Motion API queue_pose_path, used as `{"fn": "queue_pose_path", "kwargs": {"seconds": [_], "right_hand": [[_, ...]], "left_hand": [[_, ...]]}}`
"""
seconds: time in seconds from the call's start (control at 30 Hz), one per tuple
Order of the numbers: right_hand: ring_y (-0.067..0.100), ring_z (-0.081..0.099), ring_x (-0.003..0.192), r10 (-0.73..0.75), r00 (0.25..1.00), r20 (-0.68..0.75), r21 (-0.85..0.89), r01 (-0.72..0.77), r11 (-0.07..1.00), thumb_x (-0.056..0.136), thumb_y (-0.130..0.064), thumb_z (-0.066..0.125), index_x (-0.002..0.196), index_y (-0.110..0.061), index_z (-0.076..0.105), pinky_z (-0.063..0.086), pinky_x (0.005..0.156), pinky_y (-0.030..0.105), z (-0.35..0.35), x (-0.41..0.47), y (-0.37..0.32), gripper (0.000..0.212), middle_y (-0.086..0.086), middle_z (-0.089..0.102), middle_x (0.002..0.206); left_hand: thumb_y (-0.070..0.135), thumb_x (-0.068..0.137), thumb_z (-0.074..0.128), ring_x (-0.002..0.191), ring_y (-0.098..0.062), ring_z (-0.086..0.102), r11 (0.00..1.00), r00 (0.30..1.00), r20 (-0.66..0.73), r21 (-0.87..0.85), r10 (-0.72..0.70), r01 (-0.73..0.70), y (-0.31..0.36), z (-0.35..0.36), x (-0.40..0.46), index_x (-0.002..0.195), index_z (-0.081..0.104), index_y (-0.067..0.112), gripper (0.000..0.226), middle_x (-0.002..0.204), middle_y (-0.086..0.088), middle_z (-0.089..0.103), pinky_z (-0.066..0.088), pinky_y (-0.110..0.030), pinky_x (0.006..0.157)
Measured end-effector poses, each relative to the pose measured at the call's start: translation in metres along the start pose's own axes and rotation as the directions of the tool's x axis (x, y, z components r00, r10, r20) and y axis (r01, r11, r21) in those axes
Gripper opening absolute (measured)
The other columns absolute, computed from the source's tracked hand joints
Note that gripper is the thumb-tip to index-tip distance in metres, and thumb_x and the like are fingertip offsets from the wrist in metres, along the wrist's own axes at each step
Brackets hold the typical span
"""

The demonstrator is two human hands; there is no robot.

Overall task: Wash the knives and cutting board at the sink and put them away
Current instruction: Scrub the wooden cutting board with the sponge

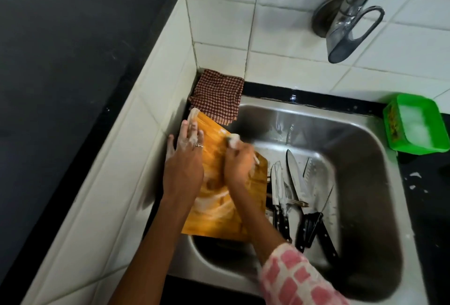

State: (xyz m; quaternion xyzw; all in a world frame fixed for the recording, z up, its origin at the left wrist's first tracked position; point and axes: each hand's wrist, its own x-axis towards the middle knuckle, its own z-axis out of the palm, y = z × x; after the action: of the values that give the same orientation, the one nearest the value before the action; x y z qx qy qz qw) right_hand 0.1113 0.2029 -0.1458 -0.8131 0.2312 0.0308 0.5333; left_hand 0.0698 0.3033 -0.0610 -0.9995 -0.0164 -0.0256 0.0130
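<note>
Soapy fingers of the left hand (185, 156) press flat on the wooden cutting board (219, 207) tilted over the sink (365, 146); the right hand (239, 163) grips a sudsy scrubber (233, 140) against it. Knives (299, 197) lie beside it in the basin. No writing is legible.

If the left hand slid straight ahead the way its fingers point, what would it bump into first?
The left hand lies flat on the soapy cutting board, fingers aimed at its far corner. Past that corner, it would probably meet the checked cloth first, then the tiled wall. Depth is hard to judge.
</note>
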Motion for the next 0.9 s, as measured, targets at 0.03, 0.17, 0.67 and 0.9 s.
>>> {"fn": "queue_pose_path", "kwargs": {"seconds": [0.03,0.17,0.67,0.9], "right_hand": [[0.015,0.056,0.091,-0.151,0.986,0.069,0.015,0.151,0.988,0.092,-0.010,0.052,0.106,-0.007,0.058,0.050,0.074,0.025,0.001,-0.022,0.000,0.016,0.000,0.053,0.101],[0.010,0.054,0.080,-0.089,0.992,0.086,-0.084,0.096,0.992,0.090,-0.004,0.052,0.099,-0.001,0.063,0.043,0.061,0.019,-0.030,-0.017,0.069,0.015,-0.005,0.055,0.092],[0.037,0.056,0.098,0.134,0.970,-0.205,-0.262,-0.186,0.947,0.090,-0.005,0.050,0.105,0.005,0.065,0.046,0.078,0.041,-0.031,0.064,0.092,0.024,0.025,0.063,0.104],[0.023,0.062,0.088,0.351,0.930,-0.107,-0.185,-0.365,0.912,0.091,-0.008,0.052,0.112,0.000,0.060,0.044,0.059,0.020,-0.047,0.009,0.077,0.024,0.010,0.064,0.107]], "left_hand": [[0.010,0.085,0.030,0.130,-0.034,0.044,1.000,1.000,0.012,0.022,0.005,-0.005,0.000,0.002,0.000,0.124,0.056,-0.001,0.048,0.137,-0.018,0.050,0.042,-0.052,0.098],[0.025,0.078,0.068,0.133,-0.035,0.040,0.997,0.998,0.060,0.070,0.027,-0.031,-0.001,0.001,0.000,0.129,0.050,-0.004,0.061,0.139,-0.020,0.046,0.037,-0.051,0.103],[0.020,0.077,0.072,0.133,-0.038,0.037,1.000,0.999,0.023,-0.002,0.024,-0.024,-0.003,0.013,0.001,0.131,0.046,-0.007,0.065,0.143,-0.022,0.041,0.041,-0.049,0.101],[0.025,0.093,0.051,0.145,-0.028,0.010,0.997,0.997,0.080,-0.077,0.001,0.005,-0.001,0.006,0.000,0.144,0.025,0.000,0.063,0.155,-0.013,0.017,0.023,-0.040,0.116]]}}
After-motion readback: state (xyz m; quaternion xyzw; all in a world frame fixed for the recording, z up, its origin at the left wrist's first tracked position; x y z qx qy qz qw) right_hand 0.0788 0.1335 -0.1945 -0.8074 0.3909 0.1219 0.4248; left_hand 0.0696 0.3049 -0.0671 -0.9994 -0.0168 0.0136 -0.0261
